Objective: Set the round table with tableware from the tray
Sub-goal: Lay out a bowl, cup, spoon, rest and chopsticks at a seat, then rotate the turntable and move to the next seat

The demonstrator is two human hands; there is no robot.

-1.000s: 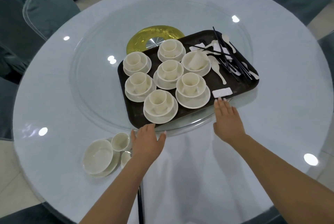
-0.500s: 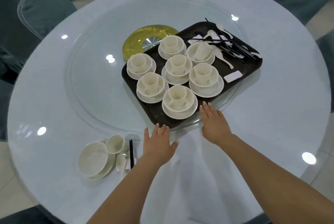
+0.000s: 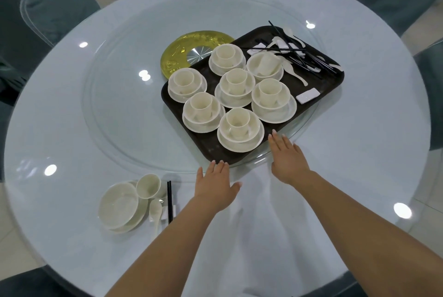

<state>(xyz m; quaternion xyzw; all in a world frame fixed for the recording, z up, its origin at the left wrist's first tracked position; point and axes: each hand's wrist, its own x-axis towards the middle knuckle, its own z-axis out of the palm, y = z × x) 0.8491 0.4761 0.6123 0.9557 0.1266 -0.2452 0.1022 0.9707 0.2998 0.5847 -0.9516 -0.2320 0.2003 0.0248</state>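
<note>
Seven cup-and-bowl stacks [image 3: 239, 128] are counted on one tray [image 3: 211, 148]; left hand [image 3: 215, 186] and right hand [image 3: 287, 160] are laid flat, fingers extended, nothing held.

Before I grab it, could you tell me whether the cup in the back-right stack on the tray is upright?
Tipped: the cup lies on its side in its bowl.

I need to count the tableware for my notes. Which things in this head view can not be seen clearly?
- Chopsticks and spoons on the tray: piled and crossing each other, so their number is unclear.
- Tilted cup in the far bowl: shape blurred.
- Chopstick rest at the finished setting: mostly hidden by the chopsticks on it.
- Yellow disc: partly covered by the tray.
- Both palms, left hand and right hand: face down, unseen.
</note>
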